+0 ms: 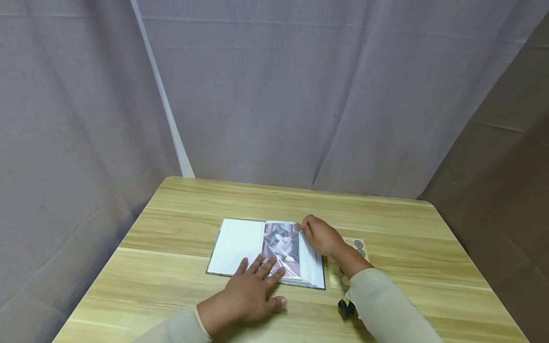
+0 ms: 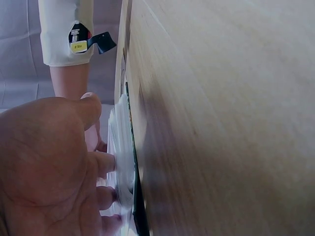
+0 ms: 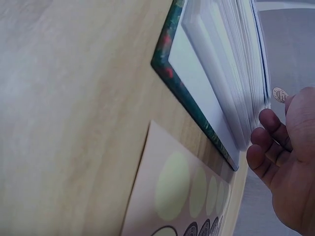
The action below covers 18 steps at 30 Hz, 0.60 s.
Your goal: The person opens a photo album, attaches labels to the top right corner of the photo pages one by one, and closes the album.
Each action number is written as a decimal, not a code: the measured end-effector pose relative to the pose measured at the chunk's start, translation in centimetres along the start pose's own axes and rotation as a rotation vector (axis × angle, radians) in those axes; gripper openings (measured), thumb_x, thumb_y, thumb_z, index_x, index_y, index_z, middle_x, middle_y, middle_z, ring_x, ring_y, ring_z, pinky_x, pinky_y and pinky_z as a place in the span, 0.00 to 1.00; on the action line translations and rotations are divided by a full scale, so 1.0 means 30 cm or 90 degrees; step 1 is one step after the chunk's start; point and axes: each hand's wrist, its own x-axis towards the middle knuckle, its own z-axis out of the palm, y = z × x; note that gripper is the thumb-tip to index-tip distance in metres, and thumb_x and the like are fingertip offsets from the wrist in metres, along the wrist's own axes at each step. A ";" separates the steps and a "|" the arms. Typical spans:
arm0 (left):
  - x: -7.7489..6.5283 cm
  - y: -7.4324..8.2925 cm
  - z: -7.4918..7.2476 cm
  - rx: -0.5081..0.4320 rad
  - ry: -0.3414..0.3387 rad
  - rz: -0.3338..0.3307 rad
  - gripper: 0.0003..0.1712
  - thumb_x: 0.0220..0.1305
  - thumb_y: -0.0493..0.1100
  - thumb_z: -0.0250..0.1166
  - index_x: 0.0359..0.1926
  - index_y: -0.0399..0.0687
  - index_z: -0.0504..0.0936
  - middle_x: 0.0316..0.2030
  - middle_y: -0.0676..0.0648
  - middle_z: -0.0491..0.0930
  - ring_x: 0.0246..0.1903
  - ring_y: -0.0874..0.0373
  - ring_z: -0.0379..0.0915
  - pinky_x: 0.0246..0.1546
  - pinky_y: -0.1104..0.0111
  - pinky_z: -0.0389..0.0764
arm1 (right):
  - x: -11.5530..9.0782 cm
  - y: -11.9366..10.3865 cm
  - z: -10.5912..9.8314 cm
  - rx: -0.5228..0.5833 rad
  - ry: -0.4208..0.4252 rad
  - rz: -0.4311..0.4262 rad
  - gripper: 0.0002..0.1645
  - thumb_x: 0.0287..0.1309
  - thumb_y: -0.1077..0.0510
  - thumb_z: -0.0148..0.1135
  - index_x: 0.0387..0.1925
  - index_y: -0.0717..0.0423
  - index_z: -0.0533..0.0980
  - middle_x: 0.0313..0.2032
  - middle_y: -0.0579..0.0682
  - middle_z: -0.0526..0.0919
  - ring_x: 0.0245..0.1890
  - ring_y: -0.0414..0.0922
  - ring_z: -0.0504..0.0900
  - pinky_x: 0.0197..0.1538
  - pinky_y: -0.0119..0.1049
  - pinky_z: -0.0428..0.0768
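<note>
A photo album (image 1: pixel 238 240) lies open on the table, with a photo of a grey and white cat (image 1: pixel 280 240) under clear film on its right page. The left hand (image 1: pixel 253 290) rests with spread fingers across the album's lower edge, fingertips on the photo's lower part. At the photo's top right corner the right hand (image 1: pixel 321 236) pinches a small round brown sticker (image 1: pixel 298 226) with dark print. In the right wrist view the sticker (image 3: pixel 280 94) sticks out past the thumb, beside the album's page edges (image 3: pixel 241 64); the other fingers are curled near the pages.
Right of the album lies a sticker sheet (image 3: pixel 172 187) with printed circles and pale round blanks, partly under the right forearm. A black device (image 1: pixel 346 307) is at the right sleeve. The wooden table (image 1: pixel 141 286) ends at grey curtains (image 1: pixel 257 95).
</note>
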 end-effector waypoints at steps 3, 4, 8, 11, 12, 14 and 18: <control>0.000 0.001 0.000 0.001 -0.002 -0.001 0.44 0.70 0.77 0.43 0.80 0.68 0.56 0.80 0.51 0.47 0.79 0.45 0.41 0.73 0.41 0.50 | 0.004 -0.001 0.004 0.004 0.001 -0.002 0.08 0.78 0.56 0.49 0.43 0.54 0.73 0.35 0.47 0.79 0.38 0.45 0.78 0.45 0.46 0.79; 0.000 0.001 0.000 0.000 -0.003 -0.002 0.44 0.70 0.78 0.43 0.80 0.68 0.56 0.80 0.51 0.47 0.79 0.45 0.41 0.73 0.41 0.50 | 0.005 -0.001 0.005 0.003 0.001 -0.005 0.08 0.78 0.56 0.49 0.43 0.55 0.73 0.35 0.47 0.79 0.38 0.45 0.78 0.45 0.47 0.79; 0.000 0.001 -0.001 -0.001 -0.005 -0.003 0.44 0.70 0.78 0.43 0.80 0.68 0.56 0.80 0.51 0.46 0.79 0.45 0.40 0.73 0.41 0.50 | 0.012 0.001 0.011 0.000 -0.002 -0.005 0.09 0.78 0.55 0.49 0.43 0.54 0.73 0.35 0.47 0.79 0.38 0.45 0.78 0.45 0.46 0.79; 0.001 0.001 0.000 -0.002 -0.004 -0.001 0.44 0.70 0.77 0.43 0.80 0.68 0.56 0.80 0.51 0.47 0.79 0.45 0.41 0.73 0.41 0.50 | 0.019 0.001 0.014 -0.003 -0.006 -0.002 0.10 0.78 0.54 0.48 0.43 0.54 0.73 0.35 0.46 0.79 0.38 0.44 0.78 0.45 0.46 0.79; 0.001 0.001 0.000 -0.002 -0.004 0.000 0.44 0.70 0.77 0.43 0.80 0.68 0.56 0.80 0.51 0.47 0.79 0.45 0.41 0.73 0.40 0.50 | 0.020 0.000 0.014 -0.003 -0.009 0.001 0.10 0.78 0.54 0.48 0.43 0.54 0.73 0.35 0.46 0.79 0.37 0.44 0.78 0.45 0.46 0.78; 0.002 0.000 0.002 -0.002 -0.003 0.000 0.44 0.70 0.77 0.43 0.80 0.68 0.56 0.80 0.51 0.47 0.79 0.45 0.41 0.73 0.40 0.50 | 0.024 -0.002 0.016 -0.005 -0.012 0.009 0.10 0.78 0.54 0.48 0.43 0.54 0.73 0.35 0.46 0.79 0.38 0.44 0.78 0.45 0.46 0.79; 0.002 0.000 0.003 -0.001 -0.001 -0.002 0.44 0.70 0.77 0.44 0.80 0.68 0.56 0.80 0.51 0.47 0.79 0.45 0.41 0.73 0.41 0.49 | 0.028 -0.003 0.020 -0.012 -0.015 0.020 0.12 0.78 0.54 0.47 0.44 0.56 0.74 0.36 0.48 0.80 0.39 0.46 0.80 0.45 0.47 0.80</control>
